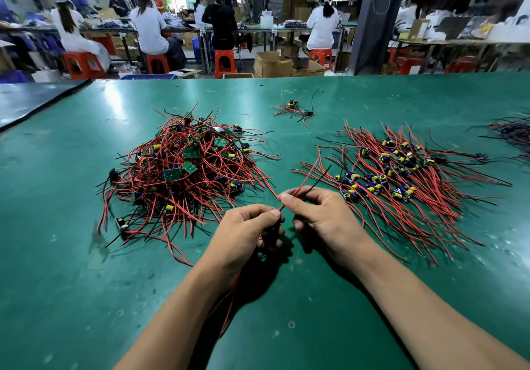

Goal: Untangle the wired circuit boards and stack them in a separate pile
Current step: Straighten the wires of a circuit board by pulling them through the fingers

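Pinching one board's wires (pixel 307 176) low over the table (pixel 86 283): left hand (pixel 243 235), right hand (pixel 321 215), thumbs and forefingers clamped on them | handling: light, limp leads, joints probably fragile; grip near the board | hidden: board itself, behind left fingers | beyond: tangled pile (pixel 183 169) left, sorted pile (pixel 401 174) right

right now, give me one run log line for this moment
stage: untangling | left hand: pinches red wire | right hand: pinches red wire, black wire | tangled pile: left of hands | sorted pile: right of hands
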Motion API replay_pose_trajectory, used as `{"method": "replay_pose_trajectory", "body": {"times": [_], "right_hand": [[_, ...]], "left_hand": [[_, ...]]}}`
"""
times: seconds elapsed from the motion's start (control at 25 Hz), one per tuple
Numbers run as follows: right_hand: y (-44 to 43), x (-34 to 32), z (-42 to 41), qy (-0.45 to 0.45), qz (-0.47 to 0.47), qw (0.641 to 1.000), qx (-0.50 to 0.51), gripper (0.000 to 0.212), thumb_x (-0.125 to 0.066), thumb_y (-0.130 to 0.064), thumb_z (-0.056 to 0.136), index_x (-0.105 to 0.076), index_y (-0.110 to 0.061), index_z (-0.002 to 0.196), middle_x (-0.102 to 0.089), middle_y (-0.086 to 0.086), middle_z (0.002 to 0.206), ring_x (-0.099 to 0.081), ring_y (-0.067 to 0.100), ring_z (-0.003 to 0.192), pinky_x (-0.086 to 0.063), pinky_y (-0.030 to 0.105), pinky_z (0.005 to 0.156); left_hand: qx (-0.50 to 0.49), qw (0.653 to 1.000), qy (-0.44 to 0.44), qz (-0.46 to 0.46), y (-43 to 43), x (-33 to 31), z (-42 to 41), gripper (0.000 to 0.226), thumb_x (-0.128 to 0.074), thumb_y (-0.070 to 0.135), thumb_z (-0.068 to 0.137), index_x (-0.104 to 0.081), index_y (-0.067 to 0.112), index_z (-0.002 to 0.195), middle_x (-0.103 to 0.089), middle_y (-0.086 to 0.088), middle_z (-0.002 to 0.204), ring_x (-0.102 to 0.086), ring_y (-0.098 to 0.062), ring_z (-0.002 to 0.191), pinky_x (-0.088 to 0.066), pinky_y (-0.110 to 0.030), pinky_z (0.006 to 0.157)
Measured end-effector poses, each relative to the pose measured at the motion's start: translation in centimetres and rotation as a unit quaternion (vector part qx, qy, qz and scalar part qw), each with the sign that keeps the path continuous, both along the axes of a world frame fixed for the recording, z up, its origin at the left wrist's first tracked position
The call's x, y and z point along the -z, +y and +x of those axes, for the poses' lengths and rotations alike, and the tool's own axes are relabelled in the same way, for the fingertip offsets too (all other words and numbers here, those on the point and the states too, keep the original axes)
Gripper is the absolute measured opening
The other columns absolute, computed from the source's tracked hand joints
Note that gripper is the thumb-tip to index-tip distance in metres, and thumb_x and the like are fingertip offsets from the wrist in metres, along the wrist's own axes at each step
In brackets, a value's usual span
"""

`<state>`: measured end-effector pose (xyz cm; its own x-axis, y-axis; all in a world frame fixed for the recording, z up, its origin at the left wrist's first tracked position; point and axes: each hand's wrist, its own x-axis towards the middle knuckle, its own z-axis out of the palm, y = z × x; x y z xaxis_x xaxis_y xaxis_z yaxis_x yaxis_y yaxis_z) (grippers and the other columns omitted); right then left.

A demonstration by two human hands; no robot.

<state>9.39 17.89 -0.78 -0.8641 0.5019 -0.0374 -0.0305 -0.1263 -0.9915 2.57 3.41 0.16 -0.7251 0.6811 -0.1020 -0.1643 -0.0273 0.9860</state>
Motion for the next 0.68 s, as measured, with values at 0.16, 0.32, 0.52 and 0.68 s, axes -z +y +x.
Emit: {"method": "replay_pose_trajectory", "body": {"times": [0.16,0.32,0.52,0.68], "right_hand": [[1.4,-0.4,0.3,0.018,0.003,0.992,0.123,0.019,-0.077,-0.034,0.085,-0.070,-0.023,0.071,-0.048,0.002,0.049,-0.033,0.013,0.034,-0.026,0.016,0.040],[0.9,-0.6,0.1,0.043,-0.012,0.986,0.162,0.030,-0.077,-0.028,0.086,-0.058,-0.019,0.065,-0.046,-0.002,0.048,-0.037,0.008,0.035,-0.027,0.016,0.037],[1.3,-1.9,0.2,0.038,-0.264,0.960,0.083,0.031,-0.061,-0.031,0.096,-0.059,-0.011,0.072,-0.039,-0.006,0.054,-0.030,0.003,0.032,-0.024,0.016,0.032],[1.9,-2.5,0.7,0.024,-0.392,0.920,0.021,0.041,-0.059,-0.035,0.095,-0.055,-0.011,0.063,-0.033,-0.006,0.052,-0.026,0.002,0.027,-0.021,0.014,0.027]], "left_hand": [[0.032,0.999,-0.008,-0.001,-0.1,-0.4,0.3,0.016,-0.060,0.008,0.092,-0.067,0.005,0.078,-0.064,-0.008,0.064,-0.057,-0.015,0.049,-0.041,-0.017,0.047],[0.039,0.999,0.005,-0.001,-0.1,-0.5,0.6,0.015,-0.060,0.009,0.093,-0.067,0.005,0.080,-0.065,-0.007,0.065,-0.056,-0.013,0.049,-0.040,-0.015,0.047],[0.039,0.999,0.019,0.000,-0.1,-0.4,0.7,0.015,-0.061,0.011,0.092,-0.068,0.006,0.080,-0.065,-0.006,0.066,-0.053,-0.012,0.052,-0.039,-0.020,0.050],[0.045,0.999,0.027,-0.002,-0.1,-0.2,0.8,0.015,-0.062,0.011,0.092,-0.069,0.006,0.080,-0.066,-0.006,0.065,-0.051,-0.012,0.051,-0.037,-0.021,0.050]]}}
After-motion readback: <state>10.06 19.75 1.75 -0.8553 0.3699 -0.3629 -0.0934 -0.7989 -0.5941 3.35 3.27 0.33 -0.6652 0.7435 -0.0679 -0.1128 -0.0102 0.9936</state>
